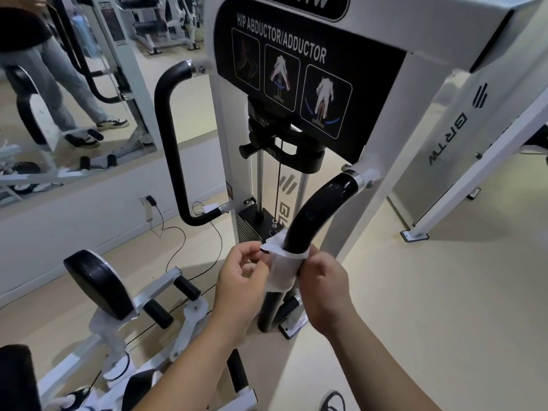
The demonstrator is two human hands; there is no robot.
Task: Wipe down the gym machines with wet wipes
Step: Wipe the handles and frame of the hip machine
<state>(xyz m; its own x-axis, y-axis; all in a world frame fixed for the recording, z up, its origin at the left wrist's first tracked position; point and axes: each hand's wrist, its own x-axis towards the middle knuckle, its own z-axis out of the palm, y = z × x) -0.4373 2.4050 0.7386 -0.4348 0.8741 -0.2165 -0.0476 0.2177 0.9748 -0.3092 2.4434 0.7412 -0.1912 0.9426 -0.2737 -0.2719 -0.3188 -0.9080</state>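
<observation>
R hand (324,280) has its fingers curled onto the wet wipe (283,271), pressing it vs the right side of the black grip bar (314,212); back of hand faces the cam. L hand (241,277), just beside it on the other side of the bar, pinches the wipe's loose top flap betw thumb & forefinger, other fingers loosely bent. White wipe is wrapped round the bar right betw both hands, at the low end of the bar's curve.

Bar rises up & away from the R hand to the white frame of the hip abductor/adductor machine (382,114). Its black instruction placard (284,63) sits well above the hands, weight stack (249,226) just beyond the L hand. Matching 2nd grip bar (169,137) stands up-left of the L hand. Black thigh pad (98,283) lies well left of the L hand. Wall mirror (74,84) far up-left.
</observation>
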